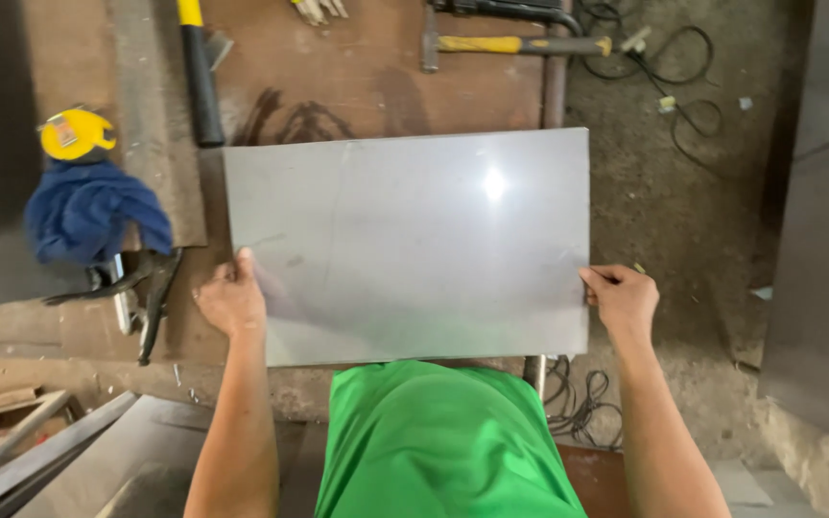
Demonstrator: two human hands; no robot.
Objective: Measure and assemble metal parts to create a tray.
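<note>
Both hands point(232, 302) point(623, 299) grip smooth, apparently metal sheet point(414, 240).

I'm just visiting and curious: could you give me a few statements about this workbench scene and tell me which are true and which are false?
1. Both hands hold the grey metal sheet by its side edges. True: left hand, right hand.
2. The tape measure is red. False: it is yellow.
3. A blue cloth lies left of the sheet. True.
4. The hammer lies on the sheet. False: it lies beyond the sheet's far edge, on the brown bench.
</note>
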